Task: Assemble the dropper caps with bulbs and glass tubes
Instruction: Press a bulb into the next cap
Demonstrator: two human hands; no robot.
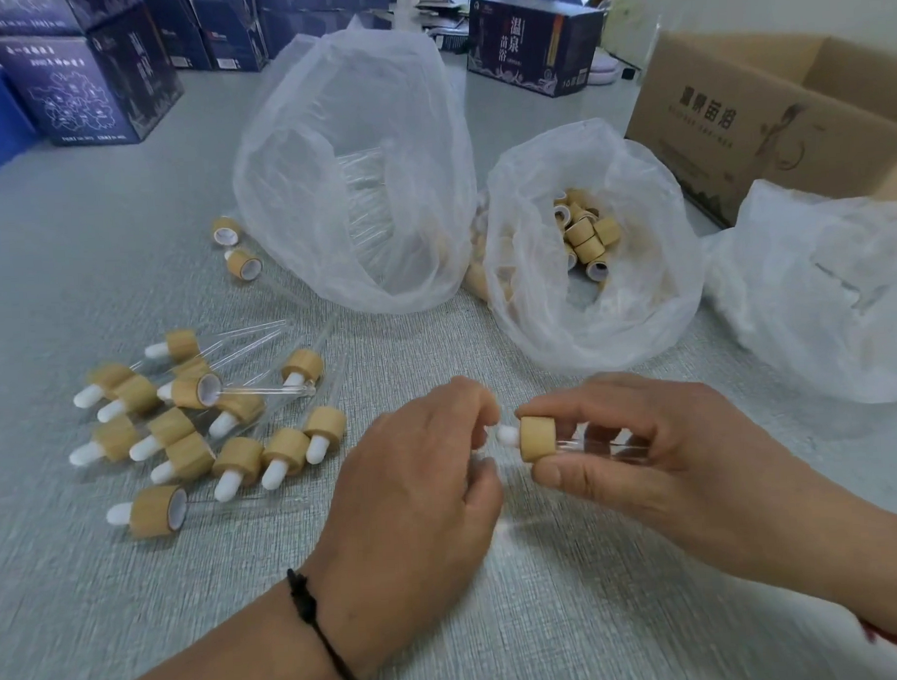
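My right hand (662, 448) grips a bamboo-coloured dropper cap (538, 437) between thumb and fingers. A glass tube (602, 443) runs from the cap back under those fingers. A white rubber bulb (507, 435) sticks out of the cap's left side, and my left hand (421, 474) pinches its tip with curled fingers. Both hands hover just above the grey table (139, 610). To the left lies a pile of several assembled droppers (193, 433) with white bulbs and glass tubes.
A large clear plastic bag (356, 164) holding glass tubes stands behind the hands. A smaller bag (586, 241) holds several loose bamboo caps. Another crumpled bag (824, 292) and an open cardboard box (765, 115) sit at the right. Dark blue boxes (91, 83) line the back.
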